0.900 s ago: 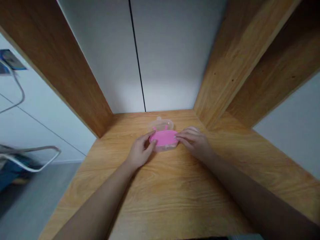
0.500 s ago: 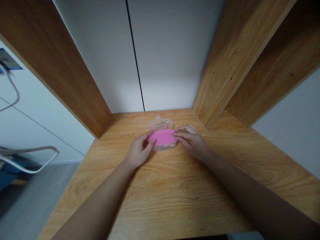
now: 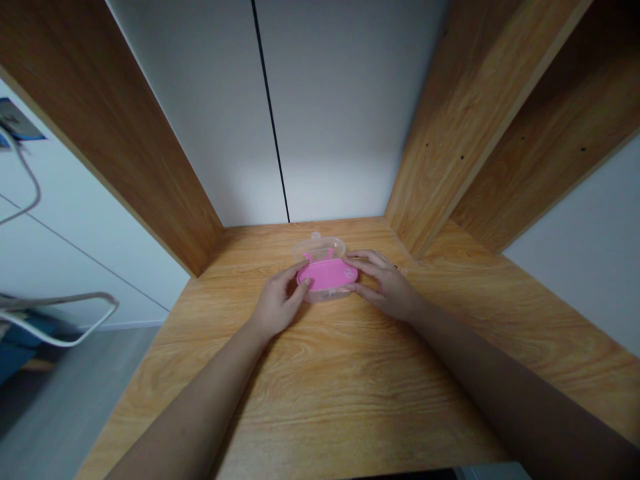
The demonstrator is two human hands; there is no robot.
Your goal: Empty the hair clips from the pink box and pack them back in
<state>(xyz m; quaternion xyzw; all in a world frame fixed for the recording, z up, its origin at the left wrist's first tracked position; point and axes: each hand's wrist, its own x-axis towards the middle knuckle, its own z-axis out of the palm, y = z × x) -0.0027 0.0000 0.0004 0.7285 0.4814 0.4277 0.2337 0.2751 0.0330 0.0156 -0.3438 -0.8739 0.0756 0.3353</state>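
A small oval clear plastic case (image 3: 327, 294) lies on the wooden table with its clear lid (image 3: 320, 248) swung back on pink hinges. A flat pink insert (image 3: 327, 275) fills the top of its lower part, with a small mark near the right end. My left hand (image 3: 280, 298) grips the left end, thumb in front and fingers behind. Around the right end, my right hand (image 3: 383, 283) has its thumb at the front and its fingers at the back. What lies under the insert is hidden.
The wooden tabletop (image 3: 320, 393) runs between a brown side panel (image 3: 125, 133) and a wooden upright (image 3: 465, 120), with white panels behind. A tiny dark thing (image 3: 395, 267) sits beside my right hand. White tubing (image 3: 65, 343) shows at left, and a grey edge (image 3: 493, 471) at the bottom.
My right hand's fingers have drawn back from the top of the pink insert and spread around its right end, uncovering the mark there. My left hand and the case stay put.
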